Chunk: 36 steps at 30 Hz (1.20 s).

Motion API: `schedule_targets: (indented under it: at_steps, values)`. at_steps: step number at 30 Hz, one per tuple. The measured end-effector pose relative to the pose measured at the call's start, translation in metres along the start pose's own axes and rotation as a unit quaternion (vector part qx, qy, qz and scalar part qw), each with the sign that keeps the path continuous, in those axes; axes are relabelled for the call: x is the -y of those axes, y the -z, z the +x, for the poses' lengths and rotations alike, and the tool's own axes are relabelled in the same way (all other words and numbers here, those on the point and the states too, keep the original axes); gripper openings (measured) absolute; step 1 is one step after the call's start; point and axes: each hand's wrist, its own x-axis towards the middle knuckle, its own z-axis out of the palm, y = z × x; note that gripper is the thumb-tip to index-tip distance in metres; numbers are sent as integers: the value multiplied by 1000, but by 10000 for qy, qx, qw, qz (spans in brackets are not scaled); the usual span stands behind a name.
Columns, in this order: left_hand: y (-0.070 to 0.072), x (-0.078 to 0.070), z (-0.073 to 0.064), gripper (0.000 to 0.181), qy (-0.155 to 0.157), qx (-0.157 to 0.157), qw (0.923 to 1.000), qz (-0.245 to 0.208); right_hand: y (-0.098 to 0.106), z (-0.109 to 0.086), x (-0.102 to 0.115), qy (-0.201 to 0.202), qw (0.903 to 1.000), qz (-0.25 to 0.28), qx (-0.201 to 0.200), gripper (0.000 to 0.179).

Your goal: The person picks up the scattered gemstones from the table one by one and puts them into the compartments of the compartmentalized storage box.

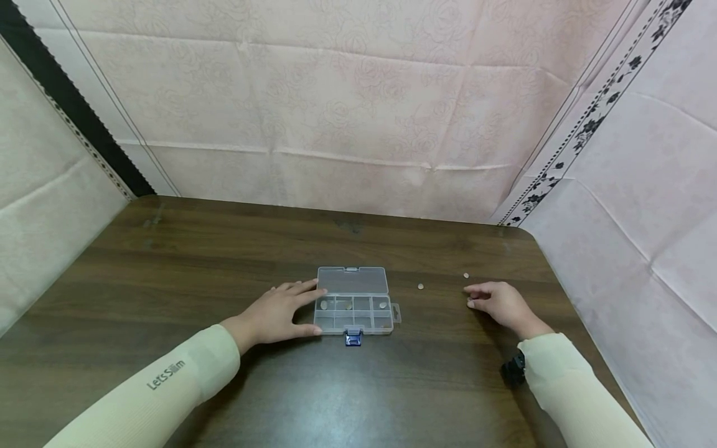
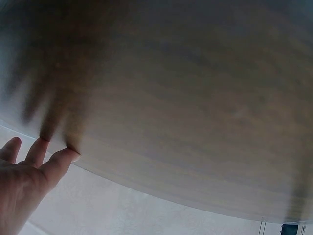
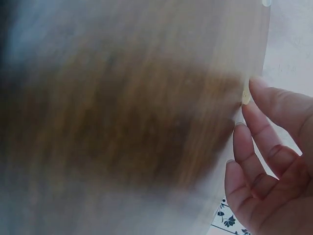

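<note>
A clear plastic compartment box (image 1: 354, 322) lies on the table with its lid raised at the back. Small pale pieces sit in several of its compartments. My left hand (image 1: 278, 313) rests along the box's left side, fingers spread and fairly straight, thumb by the front corner. In the left wrist view only part of that hand (image 2: 29, 181) shows, without the box. To the right of the box, my right hand (image 1: 500, 305) is low over the table. Its thumb and index fingertips pinch a small pale piece (image 3: 246, 97); the other fingers are loosely bent.
Two small pale round pieces, one nearer (image 1: 421, 286) and one farther (image 1: 466, 275), lie between the box and my right hand. A blue clasp (image 1: 353, 339) sticks out at the box's front. Pale patterned cloth (image 1: 347, 112) hangs behind the brown wooden table (image 1: 235, 242) and at both sides.
</note>
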Motion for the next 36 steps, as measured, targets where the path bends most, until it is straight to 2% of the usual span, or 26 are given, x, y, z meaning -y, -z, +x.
schedule_targets:
  at_steps: [8,28,36]
  values:
    - [0,0,0,79,-9,-5,10000,7,-2,4,-1,108,9995,-293,4,29]
    - [1,-2,-1,80,22,42,10000,-36,0,5,4,60,9988,-471,118,22]
    - [0,-1,-1,78,8,10,10000,-25,1,5,9,300,9976,-601,-175,15]
